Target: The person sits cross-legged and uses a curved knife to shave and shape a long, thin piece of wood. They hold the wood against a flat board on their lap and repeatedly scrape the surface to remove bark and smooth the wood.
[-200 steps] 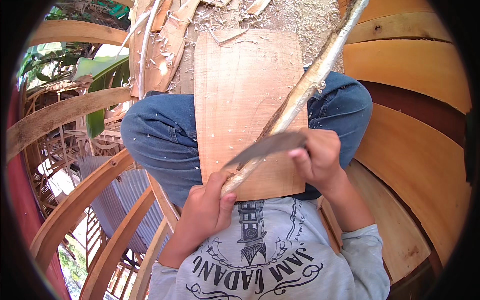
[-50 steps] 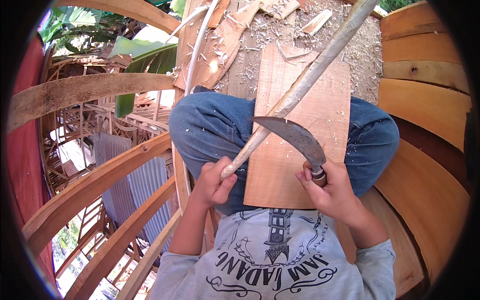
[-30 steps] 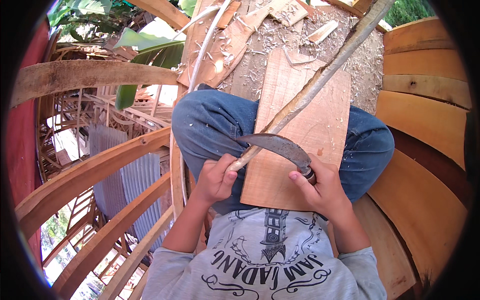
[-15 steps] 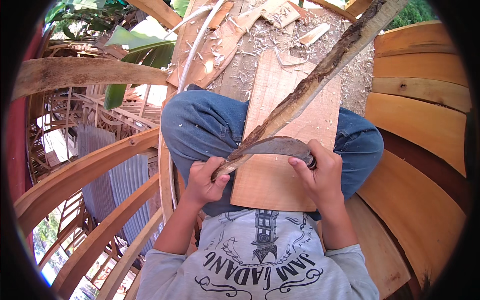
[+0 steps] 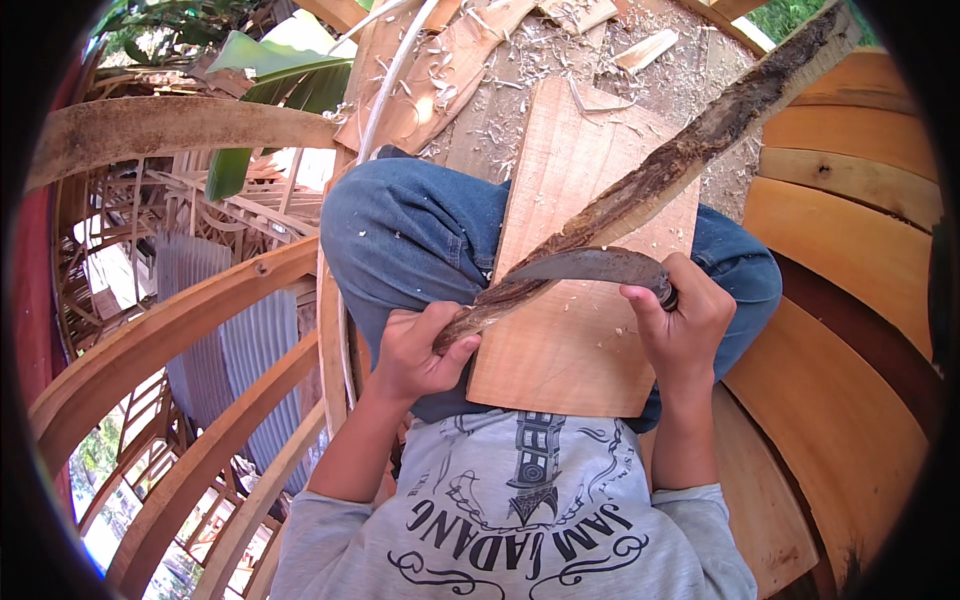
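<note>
My left hand [image 5: 422, 350] is closed round the near end of a long strip of wood with dark bark [image 5: 660, 180], which slants up and away to the far right. In my right hand [image 5: 685, 315] is the handle of a curved sickle [image 5: 585, 264]; most of the handle is hidden by the fingers. Its dark blade lies against the strip, a short way beyond my left hand. Beneath both, a flat light-brown board [image 5: 570, 350] rests across my lap, between my knees in blue jeans [image 5: 420, 235].
Pale shavings [image 5: 500, 95] and wood offcuts [image 5: 645, 50] litter the plank floor ahead. Curved wooden rails [image 5: 180, 325] run along my left, with corrugated sheets [image 5: 255, 345] beyond them. Broad curved planks [image 5: 840, 250] form a wall on my right. A banana leaf [image 5: 290, 75] hangs at the far left.
Both hands have shifted to the right, the right one further and slightly upward. The strip's far end has swung right, and the sickle blade has moved right with it.
</note>
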A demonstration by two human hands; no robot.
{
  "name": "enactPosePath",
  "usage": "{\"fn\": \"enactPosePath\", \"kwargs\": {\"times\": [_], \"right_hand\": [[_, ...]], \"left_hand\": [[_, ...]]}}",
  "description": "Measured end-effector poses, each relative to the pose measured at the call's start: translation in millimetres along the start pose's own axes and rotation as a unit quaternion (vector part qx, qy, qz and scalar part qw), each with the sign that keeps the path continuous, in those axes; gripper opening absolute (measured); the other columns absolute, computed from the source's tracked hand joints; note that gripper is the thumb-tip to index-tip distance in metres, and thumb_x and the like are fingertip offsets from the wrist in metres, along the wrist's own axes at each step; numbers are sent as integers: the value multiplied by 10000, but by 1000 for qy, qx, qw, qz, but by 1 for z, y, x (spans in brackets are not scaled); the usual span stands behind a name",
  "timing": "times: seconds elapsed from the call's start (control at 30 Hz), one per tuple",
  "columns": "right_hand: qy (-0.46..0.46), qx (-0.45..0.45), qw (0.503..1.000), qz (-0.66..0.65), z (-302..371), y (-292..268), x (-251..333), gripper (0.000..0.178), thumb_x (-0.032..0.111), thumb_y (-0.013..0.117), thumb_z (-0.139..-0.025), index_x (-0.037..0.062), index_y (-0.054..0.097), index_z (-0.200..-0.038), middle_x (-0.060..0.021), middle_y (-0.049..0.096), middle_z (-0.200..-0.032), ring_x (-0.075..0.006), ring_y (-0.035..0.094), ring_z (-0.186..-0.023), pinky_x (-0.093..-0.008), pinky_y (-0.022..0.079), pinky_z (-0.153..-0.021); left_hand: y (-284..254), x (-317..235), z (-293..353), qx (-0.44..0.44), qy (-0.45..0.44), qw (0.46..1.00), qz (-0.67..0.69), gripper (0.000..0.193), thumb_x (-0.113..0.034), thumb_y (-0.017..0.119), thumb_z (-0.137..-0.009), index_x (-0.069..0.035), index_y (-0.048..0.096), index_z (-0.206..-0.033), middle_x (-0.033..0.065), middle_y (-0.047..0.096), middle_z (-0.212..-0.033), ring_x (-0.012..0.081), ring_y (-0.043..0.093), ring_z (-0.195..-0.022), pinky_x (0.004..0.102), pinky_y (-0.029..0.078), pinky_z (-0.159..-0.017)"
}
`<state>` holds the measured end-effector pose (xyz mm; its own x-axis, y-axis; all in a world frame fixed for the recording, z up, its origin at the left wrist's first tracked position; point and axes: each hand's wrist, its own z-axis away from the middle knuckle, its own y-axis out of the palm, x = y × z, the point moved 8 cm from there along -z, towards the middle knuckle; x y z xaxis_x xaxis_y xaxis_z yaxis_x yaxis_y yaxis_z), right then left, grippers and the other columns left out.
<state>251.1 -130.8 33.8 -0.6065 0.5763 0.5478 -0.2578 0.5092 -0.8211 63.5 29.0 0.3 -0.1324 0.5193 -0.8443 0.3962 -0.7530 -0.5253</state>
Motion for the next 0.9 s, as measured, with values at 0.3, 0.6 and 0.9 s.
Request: {"fn": "enactPosePath", "kwargs": {"times": [0.3, 0.6, 0.9], "right_hand": [[-2, -90, 995, -37, -13, -10, -15, 580, 546, 649, -764, 46, 411, -591, -17, 334, -499, -145, 350, -428, -282, 274, -400], [229, -202, 935, -178, -20, -89, -122, 582, 514, 440, -936, 87, 285, -573, 62, 249, -541, -56, 215, -503, -260, 159, -451], [43, 64, 989, -124, 1, 23, 1, 554, 501, 718, -717, 30, 464, -575, -93, 407, -462, -243, 414, -395, -304, 344, -400]], "left_hand": [[2, 4, 0, -13, -5, 1000, 10, 271, -254, 655, -818, 3, 570, -823, 44, 488, -531, 164, 478, -408, 268, 366, -413], [3, 10, 0, 22, -67, 997, 37, 222, -222, 624, -837, -9, 562, -822, 107, 518, -557, 256, 551, -443, 308, 399, -429], [6, 7, -5, 41, -82, 995, 42, 275, -278, 570, -880, -9, 553, -826, 115, 487, -562, 279, 529, -449, 323, 395, -447]]}}
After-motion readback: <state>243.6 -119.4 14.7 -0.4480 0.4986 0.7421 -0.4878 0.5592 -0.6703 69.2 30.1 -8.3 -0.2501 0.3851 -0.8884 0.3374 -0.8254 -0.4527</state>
